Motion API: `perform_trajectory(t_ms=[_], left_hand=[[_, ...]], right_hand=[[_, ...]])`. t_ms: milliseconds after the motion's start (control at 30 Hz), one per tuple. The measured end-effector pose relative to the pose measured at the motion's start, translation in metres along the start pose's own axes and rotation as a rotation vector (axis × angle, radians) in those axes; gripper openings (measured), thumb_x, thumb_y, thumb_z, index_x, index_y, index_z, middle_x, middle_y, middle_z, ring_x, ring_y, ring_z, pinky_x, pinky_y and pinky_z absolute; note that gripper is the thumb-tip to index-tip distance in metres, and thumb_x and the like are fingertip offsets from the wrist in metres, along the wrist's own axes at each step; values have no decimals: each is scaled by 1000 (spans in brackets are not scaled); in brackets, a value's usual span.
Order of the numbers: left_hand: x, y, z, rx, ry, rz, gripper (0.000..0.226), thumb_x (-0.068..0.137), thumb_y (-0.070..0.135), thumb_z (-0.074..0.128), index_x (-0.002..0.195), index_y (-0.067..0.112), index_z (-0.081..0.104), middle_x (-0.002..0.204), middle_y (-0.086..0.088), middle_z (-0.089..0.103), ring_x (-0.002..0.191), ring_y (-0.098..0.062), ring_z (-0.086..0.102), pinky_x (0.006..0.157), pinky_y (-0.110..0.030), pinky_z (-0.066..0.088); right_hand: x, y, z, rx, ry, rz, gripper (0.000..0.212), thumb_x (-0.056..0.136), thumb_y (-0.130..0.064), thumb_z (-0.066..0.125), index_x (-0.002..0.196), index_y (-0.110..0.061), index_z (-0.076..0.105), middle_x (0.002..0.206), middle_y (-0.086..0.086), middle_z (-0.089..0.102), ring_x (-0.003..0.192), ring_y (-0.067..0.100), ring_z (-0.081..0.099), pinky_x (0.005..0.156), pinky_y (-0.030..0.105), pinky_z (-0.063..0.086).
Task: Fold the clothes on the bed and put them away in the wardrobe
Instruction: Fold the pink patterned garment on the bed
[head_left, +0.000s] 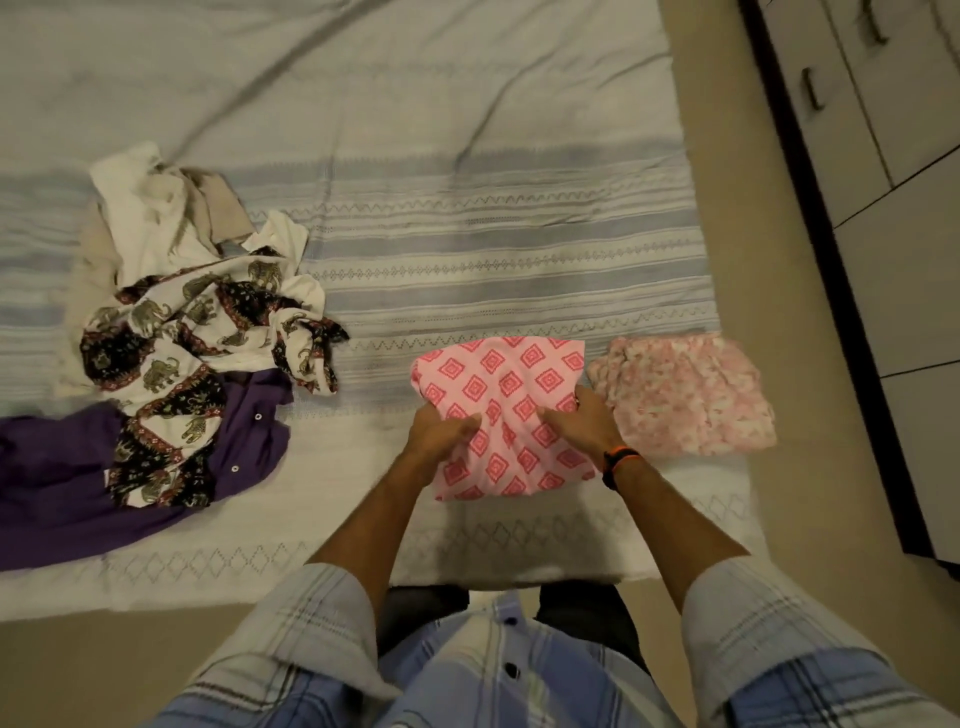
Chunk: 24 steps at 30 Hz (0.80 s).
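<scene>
Plaid-sleeved forearms are reaching fwd from the bed's (467, 218) near edge. Left hand (441, 434) and right hand (584, 423) are both gripping the pink diamond-print garment (506, 415), fingers curling into bunched cloth near its middle, approx. Garment is lying on the bed, just beside a folded pink floral piece (685, 395) to its right. Unfolded pile is sitting well apart at left: white top (150, 208), elephant-print cloth (197, 332), purple shirt (62, 478). Step in hand, by judgement: finishing the fold on item no. 2. Next move is calling for flattening, then stacking. Wardrobe (883, 130) doors are standing closed at right.
</scene>
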<state>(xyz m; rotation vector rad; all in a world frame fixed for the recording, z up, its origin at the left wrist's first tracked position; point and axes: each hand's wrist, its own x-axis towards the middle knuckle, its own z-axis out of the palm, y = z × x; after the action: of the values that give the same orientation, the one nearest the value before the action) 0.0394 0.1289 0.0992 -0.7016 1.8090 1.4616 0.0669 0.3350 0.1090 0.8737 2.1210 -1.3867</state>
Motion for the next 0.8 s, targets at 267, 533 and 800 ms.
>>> perform_trajectory(t_ms=[267, 533, 800], left_hand=[[-26, 4, 119, 7, 45, 1, 35, 84, 11, 72, 118, 11, 64, 113, -6, 71, 101, -27, 67, 79, -39, 56], [-36, 11, 226, 23, -30, -6, 32, 87, 8, 67, 119, 12, 63, 112, -5, 71, 99, -24, 67, 60, -29, 52], [-10, 23, 290, 54, -60, -48, 29, 87, 6, 65, 115, 15, 63, 107, -3, 71, 100, -24, 66, 62, -31, 51]], right_hand=[[4, 46, -116, 6, -45, -28, 28, 85, -21, 73, 112, -18, 67, 108, -1, 72, 96, 21, 69, 90, 41, 56], [10, 97, -213, -4, -9, 29, 25, 84, -18, 73, 109, -19, 67, 106, 1, 72, 96, 22, 68, 88, 38, 55], [40, 123, -265, 1, 26, 86, 16, 86, -17, 68, 100, -24, 63, 101, -2, 70, 91, 19, 67, 78, 31, 52]])
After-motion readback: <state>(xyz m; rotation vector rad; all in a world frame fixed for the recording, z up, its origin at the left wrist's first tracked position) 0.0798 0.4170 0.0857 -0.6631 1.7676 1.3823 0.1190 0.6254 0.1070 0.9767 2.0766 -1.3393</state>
